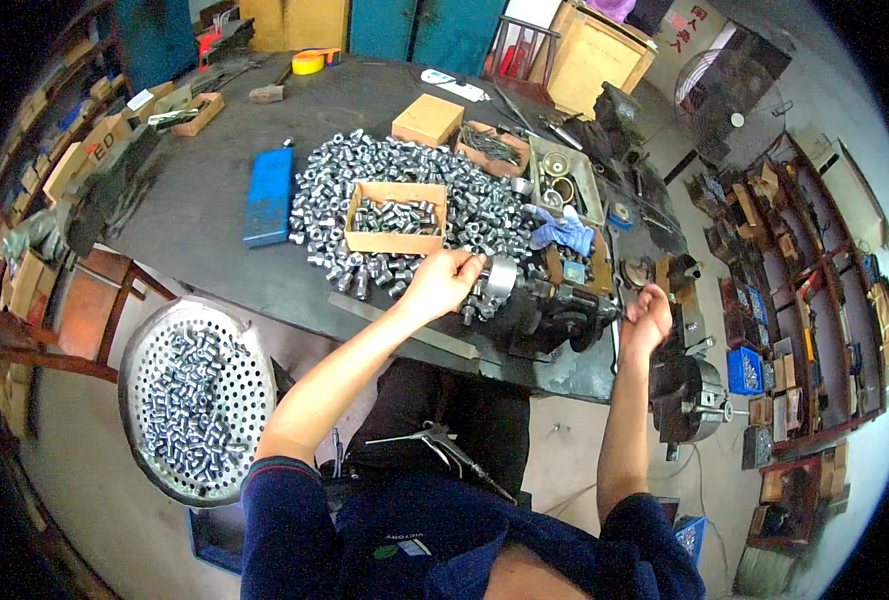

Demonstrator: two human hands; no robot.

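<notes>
The left hand [445, 280] was down at the near edge of the dark workbench [215, 210], fingers curled around the front of a round metal chuck [498, 278] on a small bench machine [555, 315]; whether a part sat between the fingertips could not be told, since the hand covered that spot; the reach looked set so that the pile stayed just beside the chuck, a judgement only. The right hand [648, 318] was out to the right of the machine, fingers bent and closed around what seemed to be a lever or handle, though the thing itself was too small to make out; that placing kept 1 hand at the chuck and 1 at the control.

The short metal sleeves [485, 215] lay in a wide heap on the bench, far of the left hand and touching it at the near fringe; they were silvery, shiny, stubby cylinders with a hole through each, tumbled at every angle. A shallow cardboard tray [397, 215] sat in the middle of the heap, partly filled with the same sleeves; more lay in a round perforated metal basket [197, 400] low on the left, below the bench edge. A blue box [268, 197] lay left of the heap; a blue cloth [565, 232] lay right of it, near the machine.
</notes>
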